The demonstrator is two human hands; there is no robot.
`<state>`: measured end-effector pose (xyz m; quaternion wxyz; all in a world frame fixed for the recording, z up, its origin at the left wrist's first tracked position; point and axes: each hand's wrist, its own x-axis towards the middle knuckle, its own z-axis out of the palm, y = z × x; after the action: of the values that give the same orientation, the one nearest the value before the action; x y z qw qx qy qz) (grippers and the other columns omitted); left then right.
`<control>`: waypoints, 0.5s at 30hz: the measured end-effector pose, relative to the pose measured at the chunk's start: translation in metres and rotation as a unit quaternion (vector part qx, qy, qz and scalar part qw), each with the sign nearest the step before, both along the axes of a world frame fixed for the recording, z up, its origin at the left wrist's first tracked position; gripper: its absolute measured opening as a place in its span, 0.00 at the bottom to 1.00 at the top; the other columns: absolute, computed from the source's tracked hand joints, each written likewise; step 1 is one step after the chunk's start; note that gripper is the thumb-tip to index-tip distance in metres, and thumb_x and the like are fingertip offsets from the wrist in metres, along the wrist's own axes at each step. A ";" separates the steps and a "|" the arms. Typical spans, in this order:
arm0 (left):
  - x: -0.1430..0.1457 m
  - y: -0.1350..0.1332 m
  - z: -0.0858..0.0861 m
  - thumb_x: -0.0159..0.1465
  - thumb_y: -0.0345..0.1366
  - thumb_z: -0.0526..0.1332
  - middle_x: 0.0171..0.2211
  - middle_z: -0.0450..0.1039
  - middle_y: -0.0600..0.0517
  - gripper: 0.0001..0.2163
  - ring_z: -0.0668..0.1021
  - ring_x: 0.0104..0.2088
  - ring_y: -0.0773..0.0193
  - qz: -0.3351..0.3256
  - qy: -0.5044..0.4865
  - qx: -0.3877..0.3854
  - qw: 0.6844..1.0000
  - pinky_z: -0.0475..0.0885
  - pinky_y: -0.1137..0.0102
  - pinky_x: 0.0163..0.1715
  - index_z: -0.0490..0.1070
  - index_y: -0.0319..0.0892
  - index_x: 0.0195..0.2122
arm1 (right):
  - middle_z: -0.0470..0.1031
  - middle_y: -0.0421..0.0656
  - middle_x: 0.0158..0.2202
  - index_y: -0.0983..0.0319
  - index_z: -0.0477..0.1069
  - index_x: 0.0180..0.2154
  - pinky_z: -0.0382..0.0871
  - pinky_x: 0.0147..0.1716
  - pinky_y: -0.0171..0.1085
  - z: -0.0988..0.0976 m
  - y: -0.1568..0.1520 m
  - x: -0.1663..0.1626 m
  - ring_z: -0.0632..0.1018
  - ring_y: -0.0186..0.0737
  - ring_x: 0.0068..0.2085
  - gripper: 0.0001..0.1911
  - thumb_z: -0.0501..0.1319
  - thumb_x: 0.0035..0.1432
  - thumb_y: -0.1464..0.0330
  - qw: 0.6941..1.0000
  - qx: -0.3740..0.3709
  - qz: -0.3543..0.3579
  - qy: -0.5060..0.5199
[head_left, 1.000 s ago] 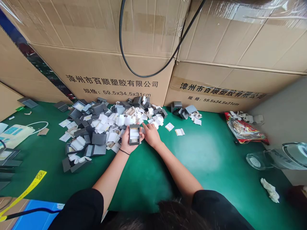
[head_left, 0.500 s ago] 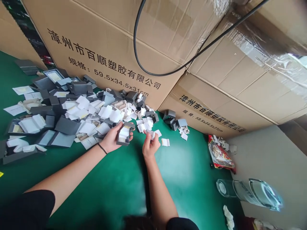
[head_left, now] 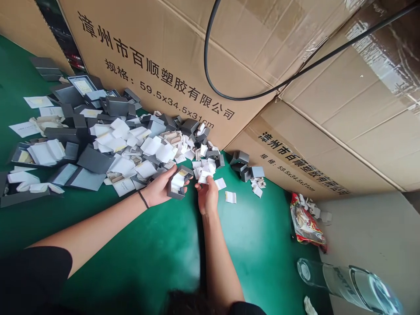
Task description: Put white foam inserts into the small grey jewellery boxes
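My left hand point(head_left: 159, 189) is closed round a small open grey box point(head_left: 177, 184) with a white insert showing inside. Just to its right, my right hand point(head_left: 207, 195) pinches a small white piece point(head_left: 204, 176) at the fingertips, close to the box's open top. Both hands hover over the green surface point(head_left: 157, 253) at the near edge of a heap of grey boxes and white inserts point(head_left: 108, 144). A thin black band circles my left wrist.
Large printed cardboard cartons point(head_left: 183, 57) wall in the back, with a black cable point(head_left: 249, 94) looping across them. A few grey boxes point(head_left: 244, 165) and loose white pieces point(head_left: 230, 197) lie to the right. A red snack bag point(head_left: 306, 223) and a clear jug point(head_left: 344, 280) sit at the right.
The view swung left and tilted. My right hand left the box, picked a white piece off the surface and has brought it back beside the box held in my left hand.
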<state>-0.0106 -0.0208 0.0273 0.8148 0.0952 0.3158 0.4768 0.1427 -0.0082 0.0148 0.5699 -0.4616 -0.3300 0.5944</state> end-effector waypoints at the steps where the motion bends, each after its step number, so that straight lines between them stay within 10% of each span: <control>1: 0.000 0.000 0.000 0.64 0.46 0.54 0.34 0.76 0.45 0.18 0.76 0.31 0.61 -0.005 -0.007 -0.001 1.000 0.72 0.68 0.29 0.68 0.37 0.47 | 0.66 0.37 0.25 0.62 0.67 0.33 0.66 0.22 0.30 0.000 0.000 0.000 0.68 0.30 0.26 0.13 0.59 0.51 0.59 1.000 -0.007 0.008 0.003; 8: 0.002 0.002 0.000 0.64 0.47 0.52 0.30 0.74 0.45 0.18 0.76 0.28 0.61 0.001 -0.031 -0.012 0.999 0.72 0.67 0.26 0.70 0.37 0.43 | 0.65 0.34 0.26 0.57 0.64 0.51 0.69 0.27 0.33 0.000 -0.007 -0.007 0.70 0.29 0.25 0.25 0.61 0.50 0.63 0.998 0.005 0.042 -0.046; 15: 0.003 0.000 0.005 0.65 0.43 0.52 0.32 0.74 0.48 0.14 0.77 0.31 0.61 0.011 -0.044 -0.035 0.998 0.71 0.66 0.26 0.70 0.40 0.41 | 0.73 0.42 0.33 0.62 0.70 0.40 0.70 0.29 0.34 -0.009 -0.017 -0.005 0.73 0.32 0.28 0.14 0.61 0.54 0.62 0.950 0.129 -0.120 -0.257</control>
<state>-0.0073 -0.0209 0.0320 0.8256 0.0420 0.2975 0.4777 0.1373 -0.0257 0.0057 0.5872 -0.5577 -0.4815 0.3351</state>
